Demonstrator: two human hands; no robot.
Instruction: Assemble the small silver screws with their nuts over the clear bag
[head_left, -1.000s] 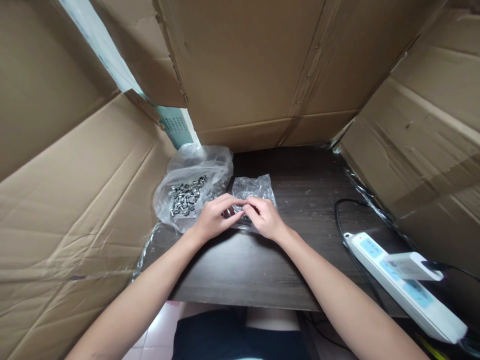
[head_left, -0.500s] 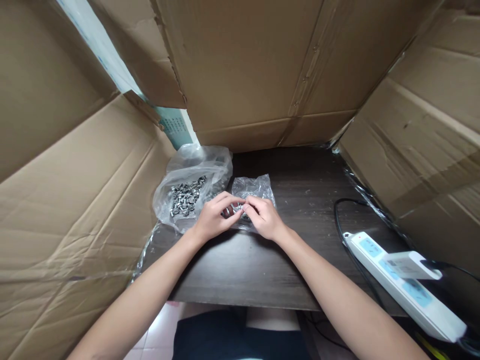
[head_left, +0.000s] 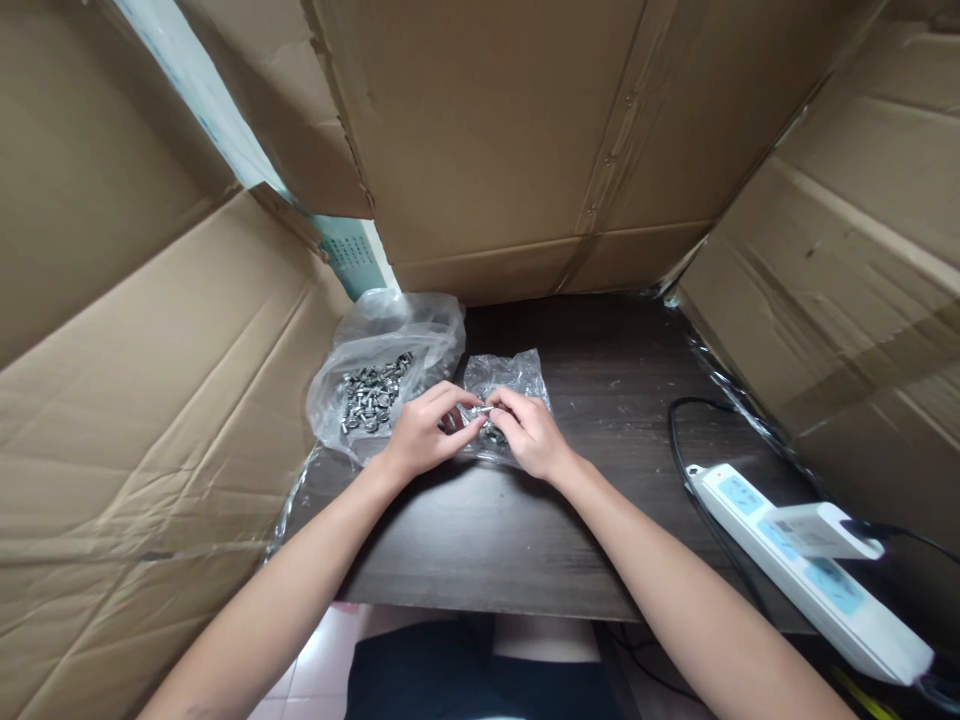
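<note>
The two hands nearly meet above a small clear bag (head_left: 517,372) on the dark table (head_left: 495,535). The right hand (head_left: 529,435) pinches a small metal piece (head_left: 487,409) between thumb and forefinger, its end pointing toward nine o'clock. The left hand (head_left: 429,432) curls around that end, though whether its fingertips grip it I cannot tell. From the hands, a larger plastic bag (head_left: 401,330) of bolts (head_left: 371,393) sits at ten o'clock, a white power strip (head_left: 795,570) at four.
</note>
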